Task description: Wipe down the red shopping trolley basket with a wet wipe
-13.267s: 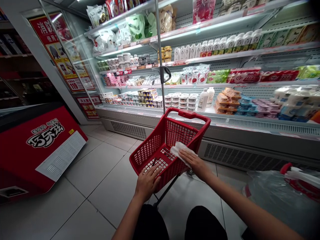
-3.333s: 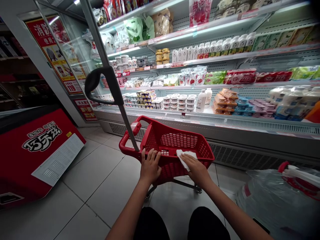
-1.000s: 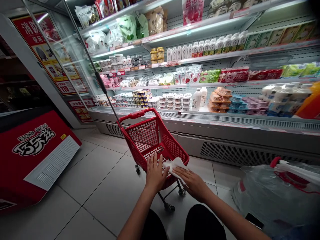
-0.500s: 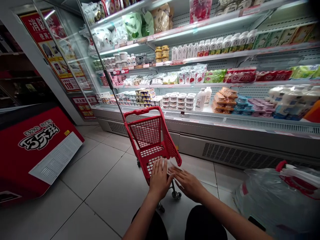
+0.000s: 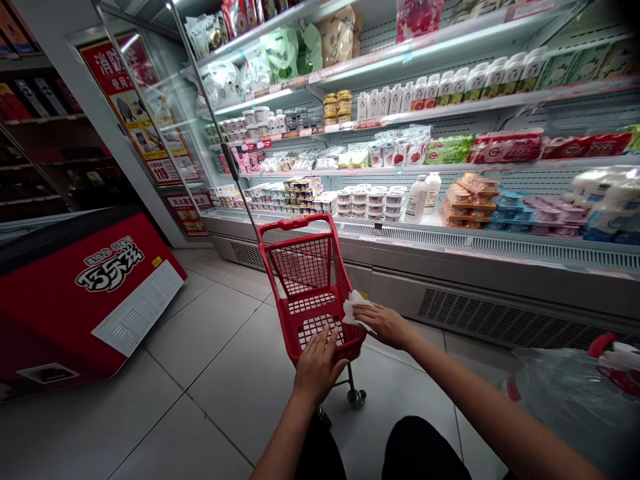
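Observation:
A small red shopping cart (image 5: 305,267) with a grid basket stands in front of me on the floor. My left hand (image 5: 319,363) is at the near rim of its basket, fingers stretched and spread, holding nothing. My right hand (image 5: 384,323) presses a white cloth or tissue (image 5: 354,311) against the right side of the basket near its front corner. The fingers of the right hand lie over the cloth, and part of it sticks out beyond them.
An open fridge (image 5: 410,257) with yogurt cups, bottles and bags runs behind the cart. At the left stands a red freezer (image 5: 115,293). A large clear plastic container (image 5: 565,393) with a red cap is at the lower right.
My right hand has moved right and up along the basket with the cloth, away from my left hand. My left hand has dropped slightly. The view has shifted left.

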The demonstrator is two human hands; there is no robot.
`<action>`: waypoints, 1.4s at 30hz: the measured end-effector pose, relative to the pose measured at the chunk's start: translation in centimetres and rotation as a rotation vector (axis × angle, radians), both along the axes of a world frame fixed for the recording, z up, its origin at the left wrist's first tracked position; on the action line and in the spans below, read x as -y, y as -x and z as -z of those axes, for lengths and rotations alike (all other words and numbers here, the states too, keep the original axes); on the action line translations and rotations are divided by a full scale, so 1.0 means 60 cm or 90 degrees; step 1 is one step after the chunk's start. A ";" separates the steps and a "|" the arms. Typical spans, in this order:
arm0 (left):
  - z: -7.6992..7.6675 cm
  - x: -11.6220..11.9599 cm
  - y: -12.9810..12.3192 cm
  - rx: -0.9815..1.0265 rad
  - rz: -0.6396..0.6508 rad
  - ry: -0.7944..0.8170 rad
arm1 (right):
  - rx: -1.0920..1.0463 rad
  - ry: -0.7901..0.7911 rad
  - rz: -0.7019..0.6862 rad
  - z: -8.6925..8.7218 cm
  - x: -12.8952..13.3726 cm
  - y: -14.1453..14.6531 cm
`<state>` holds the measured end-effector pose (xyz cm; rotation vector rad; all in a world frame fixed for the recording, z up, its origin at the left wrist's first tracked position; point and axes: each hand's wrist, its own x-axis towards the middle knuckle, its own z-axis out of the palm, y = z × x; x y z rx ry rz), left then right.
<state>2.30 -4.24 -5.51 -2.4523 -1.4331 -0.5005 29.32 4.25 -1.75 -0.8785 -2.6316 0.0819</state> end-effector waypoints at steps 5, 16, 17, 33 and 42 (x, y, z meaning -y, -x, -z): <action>-0.007 -0.014 0.056 0.028 -0.030 0.014 | -0.017 0.019 -0.014 0.020 0.062 0.049; -0.009 0.019 0.188 0.111 -0.239 -0.022 | -0.045 0.055 -0.210 -0.003 0.103 0.166; -0.008 0.021 0.195 0.118 -0.261 -0.018 | -0.045 0.049 -0.204 -0.005 0.088 0.168; -0.034 0.020 0.082 0.138 -0.208 -0.077 | -0.045 -0.036 -0.084 0.034 0.101 0.228; -0.041 0.037 0.097 0.029 -0.152 -0.082 | -0.054 -0.094 0.048 -0.001 -0.037 0.117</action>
